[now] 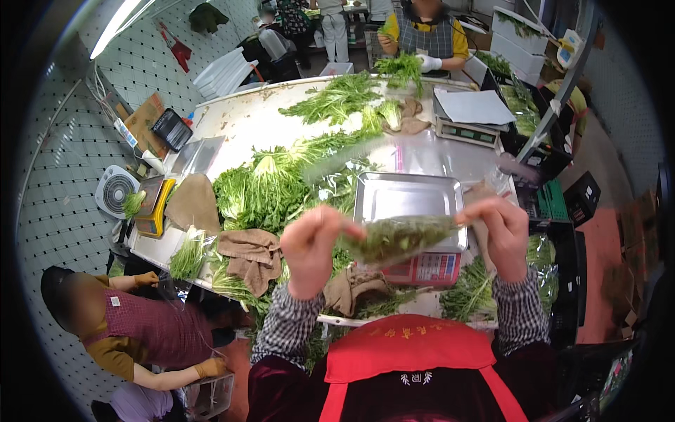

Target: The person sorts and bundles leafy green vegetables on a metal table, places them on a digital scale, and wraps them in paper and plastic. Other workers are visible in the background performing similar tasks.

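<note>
Between my two hands hangs a clear plastic bag of leafy greens point(403, 238), blurred by motion. My left hand point(311, 248) pinches its left end and my right hand point(501, 232) pinches its right end. Under and behind the bag lies a rectangular metal tray point(408, 192) on a weighing scale with a red keypad panel point(430, 268). A heap of loose leafy greens point(263, 190) covers the table left of the tray. Brown cloths point(353, 290) lie near the front edge, left of the scale. More greens point(469, 290) lie right of the scale.
Clear plastic bags point(437, 158) lie behind the tray. A second scale point(466, 129) with paper on top stands at the back right, and a yellow scale point(155, 205) at the left. Co-workers are at the far side and lower left. Black crates point(559, 264) stand on the right.
</note>
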Available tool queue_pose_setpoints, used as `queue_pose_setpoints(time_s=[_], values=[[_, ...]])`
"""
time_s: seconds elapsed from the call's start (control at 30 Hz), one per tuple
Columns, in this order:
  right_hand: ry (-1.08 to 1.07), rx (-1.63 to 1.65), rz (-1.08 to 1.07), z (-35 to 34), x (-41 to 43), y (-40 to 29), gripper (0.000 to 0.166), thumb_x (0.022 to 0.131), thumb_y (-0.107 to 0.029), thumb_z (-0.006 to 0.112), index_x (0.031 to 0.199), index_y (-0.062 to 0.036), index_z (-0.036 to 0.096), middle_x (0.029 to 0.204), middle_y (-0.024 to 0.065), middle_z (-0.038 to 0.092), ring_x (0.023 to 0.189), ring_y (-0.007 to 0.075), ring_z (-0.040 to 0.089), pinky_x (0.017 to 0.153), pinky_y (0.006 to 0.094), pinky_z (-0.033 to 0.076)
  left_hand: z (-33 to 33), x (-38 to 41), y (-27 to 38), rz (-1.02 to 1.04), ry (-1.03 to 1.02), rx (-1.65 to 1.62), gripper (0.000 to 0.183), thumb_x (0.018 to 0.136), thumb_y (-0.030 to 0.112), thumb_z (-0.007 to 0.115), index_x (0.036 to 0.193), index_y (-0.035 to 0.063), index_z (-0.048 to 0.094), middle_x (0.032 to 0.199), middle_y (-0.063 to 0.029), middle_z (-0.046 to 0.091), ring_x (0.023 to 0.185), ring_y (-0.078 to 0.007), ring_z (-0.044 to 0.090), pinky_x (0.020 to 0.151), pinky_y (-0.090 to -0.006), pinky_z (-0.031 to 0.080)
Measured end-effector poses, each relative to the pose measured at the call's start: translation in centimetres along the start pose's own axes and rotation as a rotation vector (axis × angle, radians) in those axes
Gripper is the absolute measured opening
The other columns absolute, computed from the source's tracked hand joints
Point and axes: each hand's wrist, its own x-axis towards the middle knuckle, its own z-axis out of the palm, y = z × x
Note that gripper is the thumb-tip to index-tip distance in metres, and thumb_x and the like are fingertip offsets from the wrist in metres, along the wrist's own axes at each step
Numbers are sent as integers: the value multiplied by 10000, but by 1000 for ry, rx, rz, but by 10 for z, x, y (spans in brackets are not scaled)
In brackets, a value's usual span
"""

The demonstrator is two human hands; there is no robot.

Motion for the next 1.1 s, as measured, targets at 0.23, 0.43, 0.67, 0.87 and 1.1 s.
queue_pose_setpoints(time_s=[0.23,0.43,0.67,0.87,1.1], values=[[-75,357,101,0,-42,32,282,1054,-140,552,976,80,710,846,142,742,774,208,729,723,311,583,5,-30,-2,-204,19,-107,170,1029,48,544,991,-34,688,726,-136,694,627,-199,694,539,-307,570],[26,476,635,43,-55,174,286,1023,-233,634,962,33,720,831,92,737,747,159,718,700,289,570,26,-79,-149,-807,74,-197,214,1027,152,603,1008,-42,691,711,-70,681,613,-147,675,577,-268,535],[123,585,670,47,-45,205,297,1032,-285,633,1039,3,702,897,80,734,806,165,722,725,286,578,33,-69,-200,-899,99,-279,219,1022,187,623,986,-18,692,788,-79,710,681,-156,701,638,-276,570],[242,667,571,38,-24,211,279,1040,-274,626,1042,-3,692,883,74,724,776,156,701,709,284,571,38,-52,-196,-886,-29,-258,220,1035,182,597,1157,2,632,947,-93,730,825,-184,745,699,-275,583],[407,525,440,24,2,229,166,1030,-157,624,1058,-2,674,858,40,684,735,121,635,694,254,529,49,-30,-200,-772,-77,-253,207,1039,146,583,1156,-17,634,981,-101,728,858,-174,734,727,-273,569]])
